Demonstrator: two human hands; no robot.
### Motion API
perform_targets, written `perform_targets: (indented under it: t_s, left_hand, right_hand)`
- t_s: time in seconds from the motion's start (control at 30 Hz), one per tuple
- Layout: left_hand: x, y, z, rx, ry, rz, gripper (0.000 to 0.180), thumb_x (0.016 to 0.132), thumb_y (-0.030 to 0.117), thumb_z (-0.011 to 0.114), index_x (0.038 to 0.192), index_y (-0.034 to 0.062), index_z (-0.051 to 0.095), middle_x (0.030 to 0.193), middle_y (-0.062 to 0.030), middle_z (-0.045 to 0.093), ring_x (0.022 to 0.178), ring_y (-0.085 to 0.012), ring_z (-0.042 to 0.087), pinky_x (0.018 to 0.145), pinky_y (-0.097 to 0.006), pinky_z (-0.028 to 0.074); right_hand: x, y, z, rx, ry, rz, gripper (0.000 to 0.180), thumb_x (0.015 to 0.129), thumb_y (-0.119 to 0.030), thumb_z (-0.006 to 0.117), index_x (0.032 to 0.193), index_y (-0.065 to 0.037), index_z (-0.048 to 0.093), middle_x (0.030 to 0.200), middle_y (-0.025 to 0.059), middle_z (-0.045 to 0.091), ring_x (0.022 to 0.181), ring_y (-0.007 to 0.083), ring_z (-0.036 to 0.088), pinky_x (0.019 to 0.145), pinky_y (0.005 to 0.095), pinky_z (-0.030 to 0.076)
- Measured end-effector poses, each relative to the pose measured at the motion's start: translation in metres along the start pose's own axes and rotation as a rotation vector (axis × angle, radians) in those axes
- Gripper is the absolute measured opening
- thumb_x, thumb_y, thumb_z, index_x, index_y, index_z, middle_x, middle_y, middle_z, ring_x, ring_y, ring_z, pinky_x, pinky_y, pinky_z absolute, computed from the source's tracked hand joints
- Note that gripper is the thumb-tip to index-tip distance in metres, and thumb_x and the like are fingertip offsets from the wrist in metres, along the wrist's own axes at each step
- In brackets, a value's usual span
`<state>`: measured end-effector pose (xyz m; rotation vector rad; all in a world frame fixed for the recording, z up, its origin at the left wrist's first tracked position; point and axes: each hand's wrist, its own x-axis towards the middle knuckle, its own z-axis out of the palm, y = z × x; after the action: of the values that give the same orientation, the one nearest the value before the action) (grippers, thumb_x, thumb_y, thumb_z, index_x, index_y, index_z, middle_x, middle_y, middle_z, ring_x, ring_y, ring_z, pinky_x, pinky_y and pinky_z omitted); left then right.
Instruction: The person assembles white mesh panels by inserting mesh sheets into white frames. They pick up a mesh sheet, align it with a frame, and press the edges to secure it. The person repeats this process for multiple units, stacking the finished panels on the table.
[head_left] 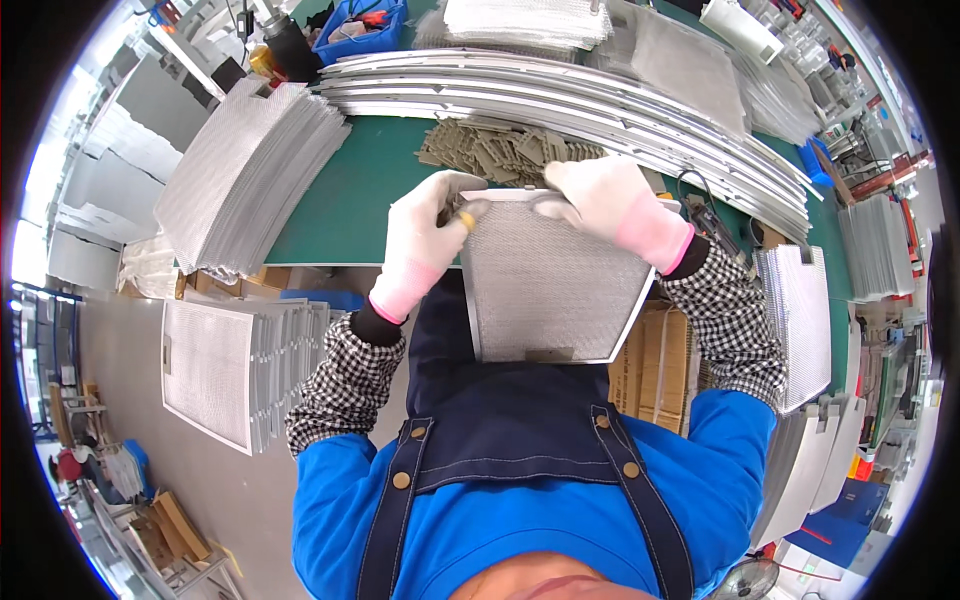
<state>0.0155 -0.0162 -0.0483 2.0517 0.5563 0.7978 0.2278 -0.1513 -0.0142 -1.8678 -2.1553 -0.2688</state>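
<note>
A: What's the layout?

B: A green desk (pixel 340 200) fills the far side, with long metal strips (pixel 560 92) lying across it from left to right. At its left end stands a thick stack of mesh sheets (pixel 235 165). Lower on the left, beyond the desk's near edge, is a row of framed panels (pixel 207 375).

A: So how far along is the work?

B: Partway, I'd judge. The mesh panel (pixel 560 280) in hand is at the near edge of the desk, in front of the apron, and its bright rim shows along both sides and the near edge. The framing looks largely done; what's left seems to be at the far edge, where both hands are. The sheets look like waiting stock and the framed row like finished pieces, but I can't be certain.

A: And the grip?

B: The left hand (pixel 425 230) pinches the panel's far left corner, thumb on the face. The right hand (pixel 605 205) has its thumb at the far edge and its fingers curled beyond; blur hides whether it grasps anything.

A: Smaller parts?

B: A heap of loose drab tabs (pixel 490 150) lies just beyond the panel, so plenty remain unused.
</note>
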Motion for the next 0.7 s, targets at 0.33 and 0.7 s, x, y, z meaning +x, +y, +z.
perform_targets:
  t_s: [0.33, 0.7]
  left_hand:
    - [-0.018, -0.025, 0.006, -0.775, -0.127, -0.464, 0.024, 0.093, 0.023, 0.077, 0.101, 0.0009, 0.073, 0.080, 0.0038, 0.065, 0.070, -0.0022, 0.052, 0.063, -0.020, 0.043]
    - [-0.045, -0.017, 0.025, -0.583, -0.122, -0.192, 0.036, 0.099, 0.022, 0.068, 0.119, -0.0080, 0.069, 0.102, -0.0028, 0.073, 0.093, -0.0062, 0.061, 0.083, -0.024, 0.049]
  right_hand:
    - [0.016, -0.024, -0.006, -0.067, -0.082, -0.232, 0.033, 0.096, -0.039, 0.062, 0.112, -0.010, 0.064, 0.065, 0.0058, 0.064, 0.059, 0.0261, 0.069, 0.053, 0.0369, 0.054]
    - [0.002, -0.016, -0.016, 0.340, -0.305, -0.011, 0.034, 0.097, -0.043, 0.058, 0.113, -0.013, 0.064, 0.074, 0.0184, 0.068, 0.068, 0.0383, 0.069, 0.064, 0.0484, 0.055]
